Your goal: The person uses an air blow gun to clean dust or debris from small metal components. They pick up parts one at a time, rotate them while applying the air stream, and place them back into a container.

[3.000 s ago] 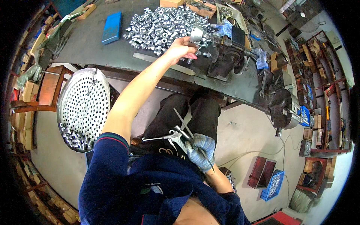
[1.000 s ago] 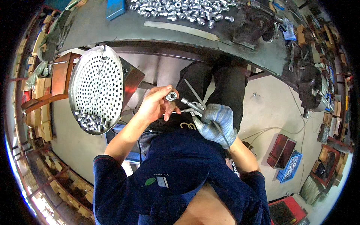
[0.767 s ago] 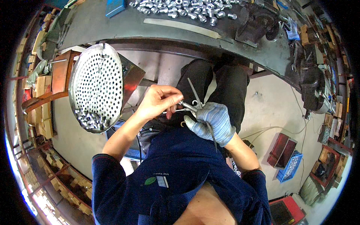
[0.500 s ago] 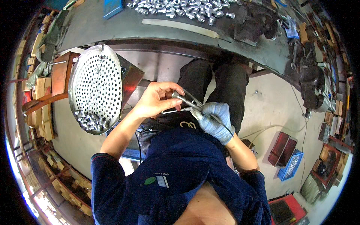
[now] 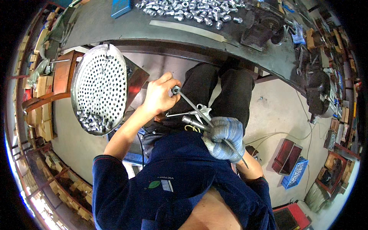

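Bare and closed, my left hand (image 5: 163,94) pinches a small metal hex fitting (image 5: 176,90) with a hole in its end. My right hand (image 5: 226,140), in a grey-blue knit glove, is closed around a long thin grey rod (image 5: 191,102) that tapers to a point like a round file. The rod's upper end reaches the fitting; whether it enters the hole I cannot tell. A dark metal cylindrical tool (image 5: 193,122) also sticks out of the gloved hand. Just above it is a silver metal piece with a lever (image 5: 204,110), partly hidden by the rod.
A perforated oval metal tray (image 5: 100,80) with several fittings (image 5: 94,122) stands to the left. Ahead, the dark workbench (image 5: 115,32) bears a heap of fittings (image 5: 191,9), a flat metal strip (image 5: 188,30) and a vise-like machine (image 5: 260,27). Blue (image 5: 295,174) and red bins (image 5: 286,155) sit on the floor right.
My hands have moved apart, the left up and the right down. The cylindrical tool has left my left fingers, which now hold the fitting against the rod's end.
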A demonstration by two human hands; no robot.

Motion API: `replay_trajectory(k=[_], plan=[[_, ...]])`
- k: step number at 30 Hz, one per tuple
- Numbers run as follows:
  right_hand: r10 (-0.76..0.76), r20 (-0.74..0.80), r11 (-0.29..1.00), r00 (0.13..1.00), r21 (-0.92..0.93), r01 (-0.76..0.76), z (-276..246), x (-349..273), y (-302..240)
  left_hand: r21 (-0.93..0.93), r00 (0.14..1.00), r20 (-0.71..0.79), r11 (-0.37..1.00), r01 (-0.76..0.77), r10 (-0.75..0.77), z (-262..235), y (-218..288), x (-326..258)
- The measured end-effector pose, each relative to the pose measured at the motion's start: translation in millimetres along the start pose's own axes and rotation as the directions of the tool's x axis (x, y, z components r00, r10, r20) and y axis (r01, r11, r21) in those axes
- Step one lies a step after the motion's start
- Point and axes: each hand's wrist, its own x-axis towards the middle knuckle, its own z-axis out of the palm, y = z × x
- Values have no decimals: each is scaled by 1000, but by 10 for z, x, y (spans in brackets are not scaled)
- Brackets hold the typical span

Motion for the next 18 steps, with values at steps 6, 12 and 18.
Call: replay_trajectory(k=[6, 12, 18], plan=[[60, 36, 992, 998, -113, -56, 136, 60, 44, 81, 990, -37, 987, -136, 140, 53, 45, -9], [-31, 41, 960, 999, -276, 42, 270, 94, 332, -54, 986, 0, 984, -167, 167, 235, 126, 73], [-112, -130, 953, 985, -295, 69, -42, -31, 142, 74, 995, 11, 992, -100, 99, 161, -8, 510]])
